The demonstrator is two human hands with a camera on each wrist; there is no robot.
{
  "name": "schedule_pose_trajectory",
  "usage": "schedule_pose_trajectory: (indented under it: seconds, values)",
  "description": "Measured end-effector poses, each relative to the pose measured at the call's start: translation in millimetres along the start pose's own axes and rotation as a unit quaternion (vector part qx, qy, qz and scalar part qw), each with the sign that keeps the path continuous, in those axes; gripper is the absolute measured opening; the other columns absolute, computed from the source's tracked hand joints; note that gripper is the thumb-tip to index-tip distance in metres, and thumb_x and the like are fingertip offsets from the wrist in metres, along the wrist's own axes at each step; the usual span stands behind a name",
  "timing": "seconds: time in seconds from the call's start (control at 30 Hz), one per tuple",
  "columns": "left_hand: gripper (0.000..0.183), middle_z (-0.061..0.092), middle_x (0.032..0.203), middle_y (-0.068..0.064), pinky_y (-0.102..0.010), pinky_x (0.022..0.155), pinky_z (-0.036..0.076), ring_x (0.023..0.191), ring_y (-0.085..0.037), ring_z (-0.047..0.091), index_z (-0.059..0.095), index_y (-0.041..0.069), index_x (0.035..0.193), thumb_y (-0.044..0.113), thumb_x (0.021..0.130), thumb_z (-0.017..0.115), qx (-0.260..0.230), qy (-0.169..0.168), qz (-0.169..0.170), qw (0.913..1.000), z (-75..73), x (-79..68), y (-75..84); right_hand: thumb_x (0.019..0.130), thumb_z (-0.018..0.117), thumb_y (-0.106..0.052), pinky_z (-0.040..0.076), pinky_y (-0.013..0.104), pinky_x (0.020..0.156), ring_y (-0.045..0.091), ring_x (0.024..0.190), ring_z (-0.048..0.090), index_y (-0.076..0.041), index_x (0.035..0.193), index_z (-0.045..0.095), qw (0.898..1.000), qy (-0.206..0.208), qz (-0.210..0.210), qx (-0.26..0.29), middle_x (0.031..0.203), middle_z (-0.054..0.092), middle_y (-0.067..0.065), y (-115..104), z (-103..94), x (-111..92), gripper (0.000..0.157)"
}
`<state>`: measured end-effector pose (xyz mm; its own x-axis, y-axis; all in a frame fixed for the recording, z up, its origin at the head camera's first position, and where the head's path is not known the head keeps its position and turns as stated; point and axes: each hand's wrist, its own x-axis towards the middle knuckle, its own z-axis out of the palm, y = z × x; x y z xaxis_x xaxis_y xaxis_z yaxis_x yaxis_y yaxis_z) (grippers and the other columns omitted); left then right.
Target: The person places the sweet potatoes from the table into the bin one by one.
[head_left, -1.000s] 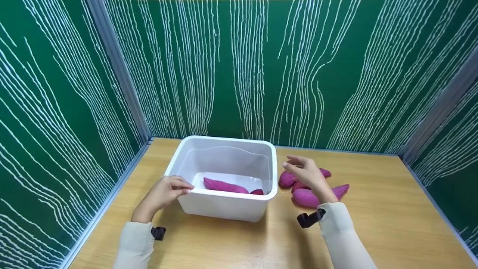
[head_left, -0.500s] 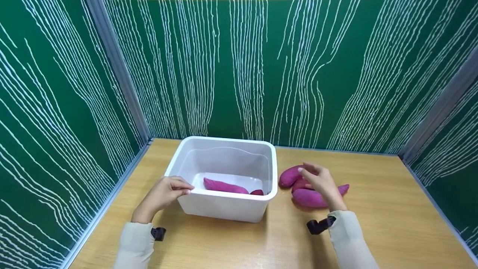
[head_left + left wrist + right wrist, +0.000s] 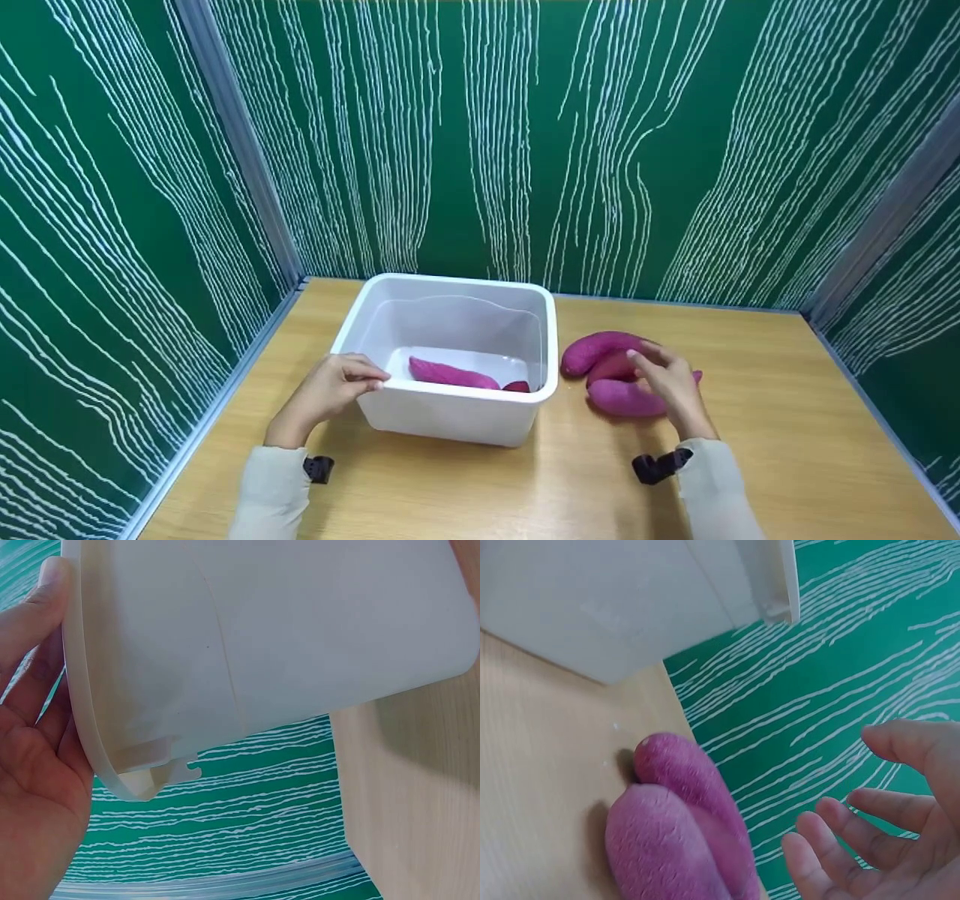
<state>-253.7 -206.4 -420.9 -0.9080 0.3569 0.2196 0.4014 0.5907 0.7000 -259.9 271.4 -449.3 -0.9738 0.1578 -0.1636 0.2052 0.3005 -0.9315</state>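
Note:
A white plastic bin (image 3: 450, 416) stands on the table; my left hand (image 3: 334, 386) grips its rim at the near left corner. In the left wrist view the thumb (image 3: 41, 611) lies against that rim. Inside the bin lie a purple sweet potato (image 3: 450, 373) and a partly hidden dark red piece (image 3: 516, 385). My right hand (image 3: 673, 382) hovers with loosely bent fingers over several sweet potatoes (image 3: 596, 351) right of the bin. In the right wrist view its fingers are spread, holding nothing, beside the nearest sweet potato (image 3: 652, 840).
The wooden table (image 3: 787, 420) extends to the right and front of the bin. Green panels (image 3: 480, 150) with white wavy lines enclose the back and sides, with grey metal posts (image 3: 240, 135) at the corners. The bin's right wall stands close to the sweet potatoes.
My right hand has moved right and toward me over the sweet potatoes, uncovering the far one and the middle one more. The left hand and the bin have stayed put.

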Motion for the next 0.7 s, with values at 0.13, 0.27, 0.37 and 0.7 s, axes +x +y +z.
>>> schedule_pose_trajectory:
  seconds: [0.13,0.27,0.37,0.7]
  values:
    - [0.013,0.072,0.094,-0.004,-0.025,0.078,0.054,0.092,-0.019,0.062,0.078,0.010,0.094,0.006,0.083,0.072,0.001,0.000,-0.004,1.0000,0.6,0.4,-0.4,0.098,0.050,-0.041,0.046,0.043,0.102,0.039,0.131,0.042,0.001,0.150,0.023,1.000,0.014,0.009,0.013,0.148,0.034,0.028,12,-3.5,0,0.072]
    - [0.013,0.072,0.094,-0.004,-0.030,0.081,0.055,0.093,-0.020,0.062,0.078,0.010,0.093,0.005,0.083,0.072,0.000,0.004,-0.007,1.0000,0.8,0.0,-0.6,0.098,0.050,-0.039,0.048,0.041,0.100,0.036,0.128,0.047,0.004,0.150,0.018,0.999,0.034,0.016,0.019,0.147,0.035,0.029,24,-6.6,1,0.075]
    - [0.013,0.072,0.095,-0.004,-0.033,0.083,0.056,0.094,-0.020,0.063,0.078,0.010,0.093,0.005,0.083,0.072,0.001,0.006,-0.011,0.9999,0.9,-0.4,-0.2,0.097,0.052,-0.041,0.050,0.037,0.097,0.037,0.127,0.047,0.005,0.151,0.012,0.999,0.044,0.026,0.016,0.147,0.034,0.031,32,-9.1,2,0.081]
    - [0.013,0.073,0.096,-0.002,-0.035,0.086,0.056,0.096,-0.020,0.062,0.078,0.012,0.094,0.006,0.084,0.072,0.006,0.004,-0.022,0.9997,1.0,0.0,-0.5,0.097,0.052,-0.032,0.048,0.040,0.099,0.047,0.139,0.026,0.003,0.151,-0.005,0.996,0.070,0.051,0.033,0.154,0.008,0.035,60,-14.5,6,0.086]
